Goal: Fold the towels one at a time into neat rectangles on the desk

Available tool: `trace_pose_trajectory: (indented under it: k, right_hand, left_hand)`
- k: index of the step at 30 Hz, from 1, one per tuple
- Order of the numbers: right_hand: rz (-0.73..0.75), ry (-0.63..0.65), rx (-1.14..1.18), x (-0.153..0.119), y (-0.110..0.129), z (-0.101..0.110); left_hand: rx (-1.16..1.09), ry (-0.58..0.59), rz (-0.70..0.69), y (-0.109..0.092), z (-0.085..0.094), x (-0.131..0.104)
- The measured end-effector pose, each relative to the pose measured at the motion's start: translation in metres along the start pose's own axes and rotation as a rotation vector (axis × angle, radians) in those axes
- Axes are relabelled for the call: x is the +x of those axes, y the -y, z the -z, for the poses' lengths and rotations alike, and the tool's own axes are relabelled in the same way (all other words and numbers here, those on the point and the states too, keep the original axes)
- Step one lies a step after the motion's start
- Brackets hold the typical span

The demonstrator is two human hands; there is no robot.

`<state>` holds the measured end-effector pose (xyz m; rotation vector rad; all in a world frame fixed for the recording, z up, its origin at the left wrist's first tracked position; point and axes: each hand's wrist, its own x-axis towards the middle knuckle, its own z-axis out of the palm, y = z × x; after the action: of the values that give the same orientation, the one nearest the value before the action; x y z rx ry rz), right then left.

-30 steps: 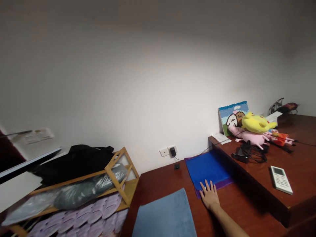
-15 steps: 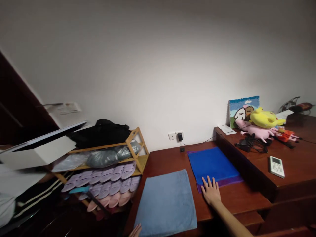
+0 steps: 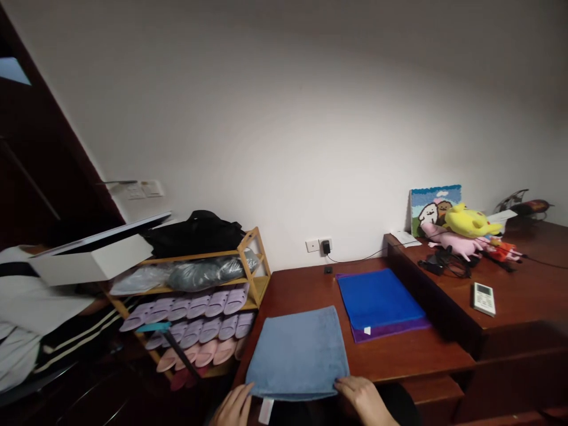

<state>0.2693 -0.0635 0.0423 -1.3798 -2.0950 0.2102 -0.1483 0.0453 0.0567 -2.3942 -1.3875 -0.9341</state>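
A grey-blue cloth lies folded on the reddish-brown desk, with a white tag at its front edge. At its front left corner, my left hand pinches the cloth. My right hand has its fingers closed on the front right corner. Farther right, a bright blue cloth rests over a purple cloth, and a small white label shows near the blue cloth's front edge.
Slippers fill a wooden rack at the left, beside a seated person and a white box. Plush toys, cables and a white remote lie on the raised right surface.
My right hand has left the blue cloth and moved left to the grey-blue cloth. Both hands now grip its front corners, and its front edge is drawn back a little. The view has shifted slightly.
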Motion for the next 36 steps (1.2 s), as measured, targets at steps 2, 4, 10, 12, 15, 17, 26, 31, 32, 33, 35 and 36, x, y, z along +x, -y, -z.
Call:
trace_pose_trajectory:
  k: [2, 4, 10, 12, 15, 17, 26, 31, 32, 33, 35, 36]
  right_hand:
    - [-0.069, 0.035, 0.153, 0.007, 0.014, 0.044]
    - [-0.119, 0.0, 0.211, 0.012, 0.022, 0.09]
    - [-0.068, -0.125, 0.113, 0.023, 0.006, 0.24]
    - [-0.076, -0.174, 0.051, 0.029, -0.013, 0.282]
    - [-0.116, -0.193, -0.032, 0.047, -0.055, 0.322]
    - [-0.131, -0.174, -0.057, 0.066, -0.09, 0.337]
    - [-0.304, -0.53, -0.109, 0.152, -0.213, 0.376]
    - [-0.411, -0.634, -0.11, 0.126, -0.253, 0.338]
    - [-0.438, -0.641, -0.11, 0.114, -0.259, 0.321]
    - [-0.466, -0.645, -0.108, 0.101, -0.264, 0.301]
    - [-0.524, -0.644, -0.101, 0.07, -0.274, 0.256]
    - [-0.552, -0.637, -0.095, 0.055, -0.279, 0.234]
  left_hand:
    - [-0.013, -0.056, -0.01, -0.008, 0.02, 0.018]
    - [-0.045, -0.076, -0.032, -0.021, 0.042, 0.041]
    - [-0.217, 0.017, -0.156, -0.093, 0.106, 0.149]
    - [-0.286, 0.154, -0.171, -0.122, 0.112, 0.196]
    - [-0.393, 0.41, -0.258, -0.162, 0.097, 0.263]
    - [-0.459, 0.486, -0.301, -0.183, 0.075, 0.303]
    - [-0.369, 0.095, -0.153, -0.251, -0.002, 0.419]
    - [-0.329, -0.012, -0.224, -0.275, -0.051, 0.38]
    - [-0.309, 0.018, -0.242, -0.279, -0.069, 0.362]
    - [-0.284, 0.051, -0.25, -0.282, -0.09, 0.341]
    - [-0.217, 0.123, -0.249, -0.288, -0.135, 0.295]
    - [-0.188, 0.163, -0.243, -0.291, -0.158, 0.272]
